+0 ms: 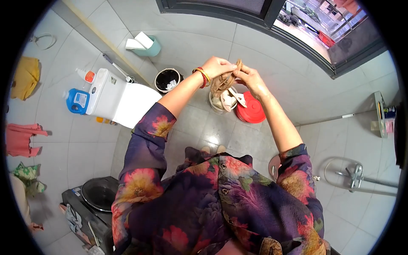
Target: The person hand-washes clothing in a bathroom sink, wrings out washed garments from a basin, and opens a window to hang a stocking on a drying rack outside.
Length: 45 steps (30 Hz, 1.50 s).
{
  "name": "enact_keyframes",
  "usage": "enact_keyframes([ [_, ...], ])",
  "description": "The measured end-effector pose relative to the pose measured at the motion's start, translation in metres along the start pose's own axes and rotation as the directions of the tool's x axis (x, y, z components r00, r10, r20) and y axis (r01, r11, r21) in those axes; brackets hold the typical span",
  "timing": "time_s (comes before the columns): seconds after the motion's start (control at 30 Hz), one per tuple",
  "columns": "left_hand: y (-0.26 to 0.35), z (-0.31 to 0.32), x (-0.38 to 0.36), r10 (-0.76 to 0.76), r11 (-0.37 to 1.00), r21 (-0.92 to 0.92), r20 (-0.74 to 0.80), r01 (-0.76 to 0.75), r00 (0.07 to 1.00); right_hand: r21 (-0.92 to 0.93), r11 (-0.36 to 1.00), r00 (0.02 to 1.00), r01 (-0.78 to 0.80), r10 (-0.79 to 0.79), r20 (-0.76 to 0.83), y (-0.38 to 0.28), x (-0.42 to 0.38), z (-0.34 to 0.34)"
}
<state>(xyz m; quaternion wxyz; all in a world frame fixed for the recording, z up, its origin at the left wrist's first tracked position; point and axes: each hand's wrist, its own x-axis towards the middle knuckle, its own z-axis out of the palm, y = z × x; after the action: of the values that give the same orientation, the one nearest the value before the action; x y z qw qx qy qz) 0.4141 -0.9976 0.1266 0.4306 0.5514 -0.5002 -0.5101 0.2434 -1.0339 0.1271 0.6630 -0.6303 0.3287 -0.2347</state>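
Observation:
My left hand (217, 67), with a red and a yellow bracelet at the wrist, pinches the upper edge of a bunched brown cloth (222, 85). Opposite it, my right hand (251, 80) has its thumb and fingers closed on the same cloth, near a twisted end that sticks up between the two hands. The rest of the fabric hangs in folds below my left fingers. Under it stands a pail (219, 111) with white and cream pieces in it, partly covered by the cloth in this view. A red lidded bucket (251, 109) is right beside the pail.
On the left are a white toilet (138, 102), a black-lined bin (165, 80) and a blue detergent bottle (77, 101). A black washing machine (80, 204) stands at lower left. Shower taps (355, 176) and a shelf (379, 114) are on the right wall, an open window (314, 32) above.

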Motion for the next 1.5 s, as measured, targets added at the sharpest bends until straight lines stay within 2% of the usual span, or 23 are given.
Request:
enact_keyframes([
  [0.07, -0.003, 0.002, 0.005, 0.009, 0.998, 0.055, -0.002, -0.009, 1.000, -0.107, 0.994, 0.999, 0.037, -0.035, 0.022, 0.008, 0.006, -0.001],
  [0.1, -0.004, 0.003, 0.008, 0.014, 0.997, 0.082, -0.003, -0.014, 1.000, -0.221, 0.971, 0.995, 0.095, -0.090, 0.030, 0.012, 0.009, -0.002],
  [0.23, -0.002, 0.001, 0.011, 0.017, 0.994, 0.107, 0.002, -0.017, 1.000, -0.048, 0.999, 1.000, 0.013, -0.011, 0.026, -0.007, 0.003, -0.005],
  [0.37, 0.000, -0.003, 0.008, 0.051, 0.996, 0.068, 0.049, -0.054, 0.998, 0.075, 0.994, 0.994, 0.081, -0.075, -0.085, -0.004, 0.006, -0.008],
  [0.47, 0.009, -0.013, 0.003, 0.048, 0.998, 0.044, 0.026, -0.049, 0.999, 0.257, 0.958, 0.984, 0.128, -0.089, -0.157, -0.006, 0.007, -0.013],
  [0.6, 0.005, -0.029, 0.005, 0.059, 0.996, 0.066, 0.009, -0.059, 0.998, 0.433, 0.893, 0.991, 0.123, -0.084, -0.108, -0.013, 0.001, -0.019],
  [0.63, 0.002, -0.028, 0.007, 0.030, 0.990, 0.140, -0.061, -0.021, 0.998, 0.474, 0.879, 0.996, 0.058, -0.017, -0.089, -0.001, 0.006, -0.026],
  [0.73, 0.001, -0.016, 0.007, 0.019, 0.984, 0.179, -0.086, -0.003, 0.996, 0.578, 0.816, 0.970, 0.004, 0.137, -0.200, 0.011, 0.011, -0.013],
  [0.77, 0.001, -0.015, 0.008, 0.066, 0.995, 0.076, -0.086, -0.059, 0.994, 0.570, 0.822, 0.972, -0.011, 0.142, -0.186, 0.007, 0.014, -0.015],
  [0.87, 0.002, -0.023, 0.010, 0.146, 0.988, -0.039, -0.122, -0.152, 0.982, 0.568, 0.819, 0.967, -0.079, 0.201, -0.156, 0.008, 0.005, -0.018],
  [0.9, 0.004, -0.027, 0.010, 0.078, 0.992, -0.090, -0.098, -0.087, 0.992, 0.558, 0.819, 0.950, -0.136, 0.268, -0.161, 0.013, 0.005, -0.024],
  [1.0, 0.018, -0.020, 0.003, 0.170, 0.985, 0.062, -0.173, -0.161, 0.970, 0.589, 0.762, 0.893, -0.269, 0.427, -0.145, 0.031, -0.005, -0.028],
  [1.07, 0.025, -0.009, -0.006, 0.280, 0.957, 0.118, -0.139, -0.265, 0.950, 0.602, 0.717, 0.862, -0.351, 0.499, -0.091, 0.054, -0.005, -0.023],
  [1.1, 0.029, 0.000, -0.012, 0.335, 0.937, 0.145, -0.117, -0.318, 0.935, 0.606, 0.684, 0.857, -0.406, 0.514, -0.007, 0.060, -0.008, -0.021],
  [1.13, 0.035, 0.011, -0.020, 0.381, 0.914, 0.171, -0.055, -0.367, 0.923, 0.604, 0.651, 0.847, -0.459, 0.526, 0.076, 0.061, -0.012, -0.019],
  [1.2, 0.043, 0.036, -0.040, 0.459, 0.861, 0.212, 0.070, -0.462, 0.886, 0.655, 0.575, 0.870, -0.491, 0.360, 0.336, 0.101, 0.002, -0.029],
  [1.23, 0.039, 0.047, -0.050, 0.545, 0.687, 0.462, 0.181, -0.560, 0.819, 0.710, 0.594, 0.915, -0.379, 0.357, 0.189, 0.063, -0.015, -0.010],
  [1.27, 0.034, 0.058, -0.059, 0.584, 0.439, 0.654, 0.314, -0.617, 0.749, 0.747, 0.611, 0.935, -0.261, 0.352, 0.039, 0.022, -0.033, 0.011],
  [1.33, 0.029, 0.078, -0.079, 0.511, 0.159, 0.699, 0.546, -0.697, 0.664, 0.672, 0.682, 0.957, -0.287, 0.241, 0.163, 0.047, -0.018, -0.008],
  [1.43, 0.004, 0.091, -0.090, 0.418, 0.026, 0.649, 0.684, -0.761, 0.598, 0.699, 0.697, 0.987, -0.158, 0.092, 0.131, 0.028, -0.025, -0.012],
  [1.5, -0.007, 0.093, -0.092, 0.529, 0.005, 0.659, 0.637, -0.752, 0.561, 0.742, 0.663, 0.995, -0.099, 0.043, 0.095, 0.032, -0.023, -0.016],
])
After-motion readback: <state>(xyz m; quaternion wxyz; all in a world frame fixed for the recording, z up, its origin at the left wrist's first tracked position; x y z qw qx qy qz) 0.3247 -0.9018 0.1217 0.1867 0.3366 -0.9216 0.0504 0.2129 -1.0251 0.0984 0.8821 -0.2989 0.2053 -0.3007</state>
